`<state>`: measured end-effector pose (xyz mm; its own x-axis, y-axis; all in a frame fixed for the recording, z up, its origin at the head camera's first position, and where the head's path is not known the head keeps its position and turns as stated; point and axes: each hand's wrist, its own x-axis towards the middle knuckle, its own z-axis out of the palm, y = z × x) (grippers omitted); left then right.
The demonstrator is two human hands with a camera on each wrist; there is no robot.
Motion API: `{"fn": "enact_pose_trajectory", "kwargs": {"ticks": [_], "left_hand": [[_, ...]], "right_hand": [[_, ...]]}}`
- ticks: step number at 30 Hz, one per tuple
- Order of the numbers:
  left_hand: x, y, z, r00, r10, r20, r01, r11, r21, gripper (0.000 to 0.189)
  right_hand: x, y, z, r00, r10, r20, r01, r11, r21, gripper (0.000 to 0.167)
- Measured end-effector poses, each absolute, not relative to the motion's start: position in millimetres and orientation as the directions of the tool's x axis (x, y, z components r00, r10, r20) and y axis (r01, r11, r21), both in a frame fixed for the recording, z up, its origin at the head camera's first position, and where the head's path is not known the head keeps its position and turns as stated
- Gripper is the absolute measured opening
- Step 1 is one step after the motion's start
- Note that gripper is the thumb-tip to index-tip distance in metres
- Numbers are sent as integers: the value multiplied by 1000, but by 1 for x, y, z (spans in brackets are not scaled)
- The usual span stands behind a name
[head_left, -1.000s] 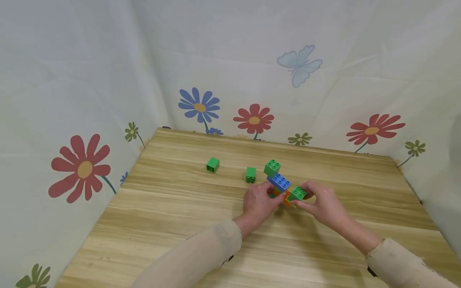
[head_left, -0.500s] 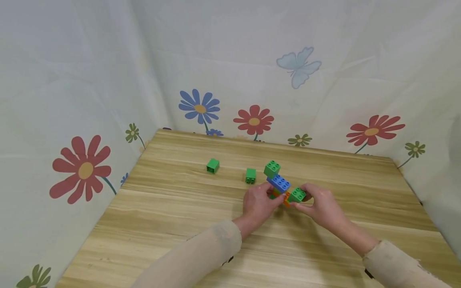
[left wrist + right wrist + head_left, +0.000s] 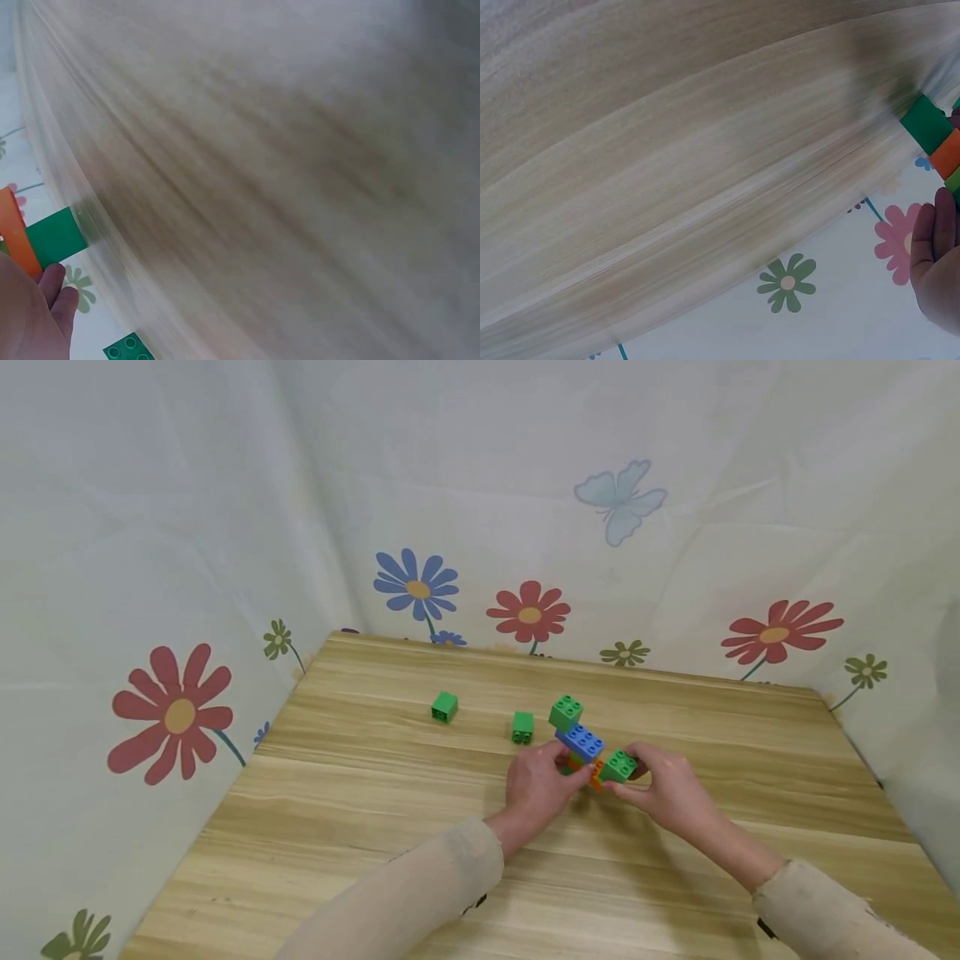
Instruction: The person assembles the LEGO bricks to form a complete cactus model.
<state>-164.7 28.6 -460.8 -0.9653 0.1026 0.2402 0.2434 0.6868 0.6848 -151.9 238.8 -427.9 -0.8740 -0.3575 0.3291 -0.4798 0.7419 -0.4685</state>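
My left hand (image 3: 538, 783) grips a small build of toy building bricks from its left side. On that build, a green brick (image 3: 567, 713) sits on one end of a blue brick (image 3: 580, 741), with an orange brick (image 3: 597, 773) lower down. My right hand (image 3: 678, 789) pinches another green brick (image 3: 619, 766) between thumb and fingers, against the right side of the orange one. In the left wrist view a green brick (image 3: 56, 238) juts from the orange part beside my fingers. A lime-green piece (image 3: 954, 180) shows near my right fingers in the right wrist view.
Two loose green bricks lie on the wooden table (image 3: 360, 777): one (image 3: 444, 707) farther left, the other (image 3: 522, 727) just beyond my left hand. A white cloth (image 3: 480, 485) printed with flowers and a butterfly hangs behind and beside the table.
The right-hand green brick has shifted slightly, and the lime edge visible beneath it a second ago is now hidden. Both hands keep their hold; the head view has tilted a little.
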Motion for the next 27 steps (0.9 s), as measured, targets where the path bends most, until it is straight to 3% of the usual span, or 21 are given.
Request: {"fn": "enact_pose_trajectory", "kwargs": {"ticks": [27], "left_hand": [[-163, 27, -458, -961, 111, 255, 257, 704, 662, 34]], "right_hand": [[-150, 241, -437, -900, -297, 320, -429, 735, -525, 36]]}}
